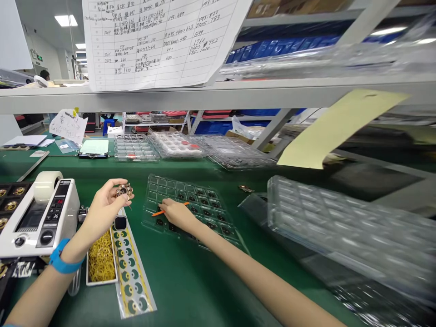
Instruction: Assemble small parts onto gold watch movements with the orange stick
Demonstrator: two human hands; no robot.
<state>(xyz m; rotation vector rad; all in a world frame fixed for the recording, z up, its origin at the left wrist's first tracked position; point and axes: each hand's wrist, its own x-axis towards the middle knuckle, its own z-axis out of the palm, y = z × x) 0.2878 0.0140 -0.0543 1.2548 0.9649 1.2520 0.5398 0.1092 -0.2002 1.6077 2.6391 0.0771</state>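
Note:
Between the fingertips of my left hand [109,200] is a small round metal part [124,190] with holes around it, perhaps a watch movement. A blue band circles that wrist. My right hand [175,213] is closed over the near left part of a clear compartment tray [204,200], with a thin orange stick tool [158,213] in its grip. Whether its fingertips also touch a part in the tray is hidden. Small dark parts lie in many of the tray's compartments. Below my left hand lie a strip of die-cut stickers [131,272] and a small black square piece [120,222].
A white tape dispenser [56,213] stands at left, beside a box of yellow rings [101,259]. Stacked clear trays [340,227] fill the right side. A metal shelf beam [238,95] crosses above, with a handwritten sheet [153,45] and a yellow paper [337,127] hanging.

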